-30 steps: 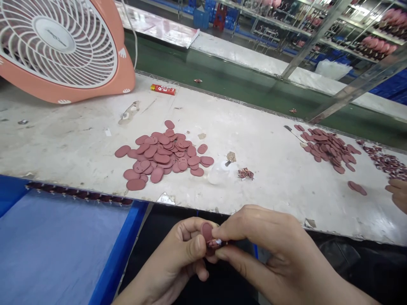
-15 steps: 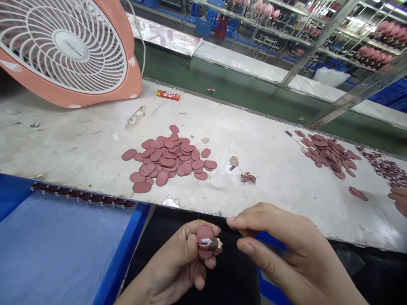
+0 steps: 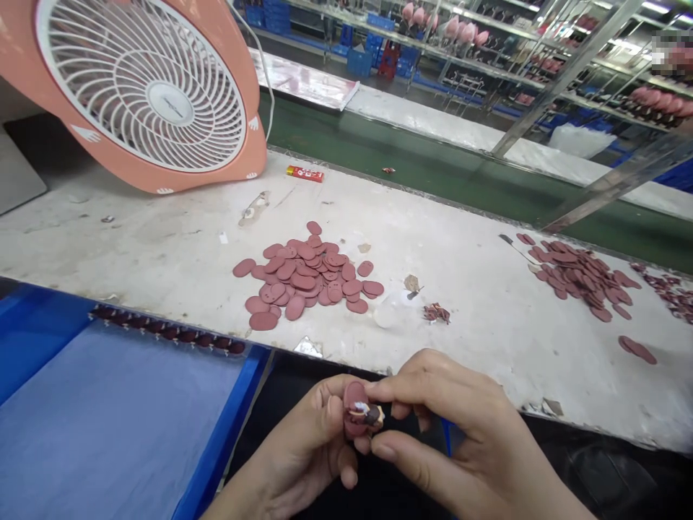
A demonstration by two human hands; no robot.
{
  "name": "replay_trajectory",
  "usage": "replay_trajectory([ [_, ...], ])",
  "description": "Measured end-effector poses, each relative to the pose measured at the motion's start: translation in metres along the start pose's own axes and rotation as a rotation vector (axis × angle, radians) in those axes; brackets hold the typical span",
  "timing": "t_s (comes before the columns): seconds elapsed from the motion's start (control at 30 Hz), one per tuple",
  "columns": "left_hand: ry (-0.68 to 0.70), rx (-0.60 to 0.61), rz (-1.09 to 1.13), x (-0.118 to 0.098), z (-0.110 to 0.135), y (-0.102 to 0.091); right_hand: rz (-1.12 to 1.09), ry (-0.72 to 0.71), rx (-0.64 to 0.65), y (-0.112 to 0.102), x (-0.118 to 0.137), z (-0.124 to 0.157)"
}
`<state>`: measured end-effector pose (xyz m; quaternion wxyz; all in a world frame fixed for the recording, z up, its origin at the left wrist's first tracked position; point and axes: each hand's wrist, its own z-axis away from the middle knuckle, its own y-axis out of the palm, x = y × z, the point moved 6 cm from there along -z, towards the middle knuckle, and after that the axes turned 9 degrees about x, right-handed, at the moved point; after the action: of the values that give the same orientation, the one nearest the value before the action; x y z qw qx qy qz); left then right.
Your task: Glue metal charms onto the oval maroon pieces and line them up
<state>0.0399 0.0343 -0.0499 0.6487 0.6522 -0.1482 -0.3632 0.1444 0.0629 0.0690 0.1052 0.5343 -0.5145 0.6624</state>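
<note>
In my left hand (image 3: pixel 319 433) is a reddish-brown oval piece (image 3: pixel 355 396), pinched between thumb and fingers. A tiny dark figure with pale and yellowish parts (image 3: pixel 369 414) lies across its face. My right hand (image 3: pixel 449 426) reaches in from the right, its index fingertip at the oval's upper edge and its thumb near the lower end, bracketing the piece. How firmly it presses cannot be made out. Beyond my hands, a heap of similar ovals (image 3: pixel 306 273) lies on the white worktable (image 3: pixel 465 253), some with small holes. A little cluster of brown bits (image 3: pixel 436 313) sits right of the heap.
An orange fan (image 3: pixel 211 180) stands at the back left, near a red lighter-like item (image 3: pixel 304 173). More ovals (image 3: pixel 585 274) and small dark pieces (image 3: pixel 671 289) lie at the right. Below left, a blue crate (image 3: pixel 216 433) holds a film sheet and a row of dark pieces (image 3: pixel 167 332).
My right hand has moved left onto the oval piece in my left hand. The view has swung slightly left, and another person's hand at the right edge is out of sight.
</note>
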Motion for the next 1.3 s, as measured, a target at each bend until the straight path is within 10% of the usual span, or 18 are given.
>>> replay_trajectory([
  [0.27, 0.005, 0.029, -0.129, -0.008, 0.001, 0.003, 0.021, -0.071, -0.054, 0.003, 0.005, -0.006],
  [0.5, 0.494, -0.585, -0.66, -0.052, 0.051, -0.001, 0.277, -0.193, -0.264, 0.019, 0.009, -0.007],
  [0.77, 0.784, -0.844, -1.036, -0.07, 0.081, 0.022, 0.415, -0.411, -0.368, 0.068, 0.011, -0.019],
  [0.9, 0.782, -0.953, -1.111, -0.075, 0.104, 0.006, 0.403, -0.465, -0.356, 0.081, 0.019, -0.029],
  [1.1, 0.535, -1.451, -1.276, -0.106, 0.174, -0.041, 0.532, -0.33, -0.352, 0.059, 0.008, -0.015],
  [1.3, 0.155, -1.354, -1.663, -0.139, 0.165, -0.088, 0.64, -0.269, -0.418, 0.033, -0.037, 0.002],
])
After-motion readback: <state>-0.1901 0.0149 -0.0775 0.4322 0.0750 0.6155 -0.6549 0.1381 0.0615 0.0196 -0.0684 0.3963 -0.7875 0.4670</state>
